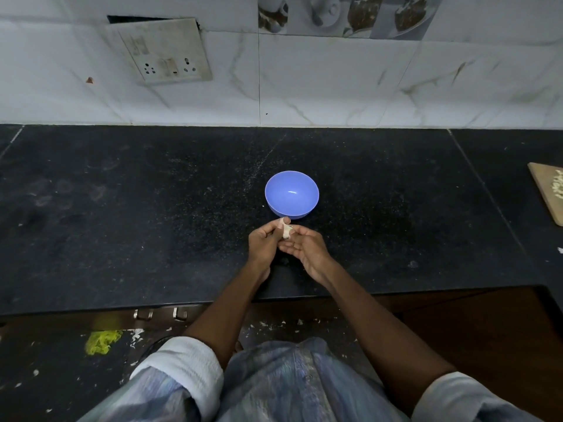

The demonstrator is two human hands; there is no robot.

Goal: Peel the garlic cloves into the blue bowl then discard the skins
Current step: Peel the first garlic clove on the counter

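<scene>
Nearest the camera, 2 white sleeve cuffs point(195, 370) are framing the bare forearms, which are reaching forward over the edge of the black countertop point(122, 208). A yellow-green patch point(100, 342) and pale flecks are lying on the dark floor point(45, 376) below the counter edge.

Above the countertop, the 2 hands are meeting just in front of the blue bowl. The left hand point(264, 243) is curling its fingers and pinching the garlic clove point(286, 230) at the fingertips. The right hand point(306, 248) is lying palm up with its fingers relaxed and partly extended, its fingertips touching the clove from the other side. Loose papery skin is showing on the clove.

The blue bowl point(292, 194) is standing upright on the countertop, just beyond the hands.

Further right, a wooden board point(547, 190) is lying at the frame edge. Behind, a switch and socket plate point(166, 53) is hanging tilted on the white tiled wall point(335, 86).
</scene>
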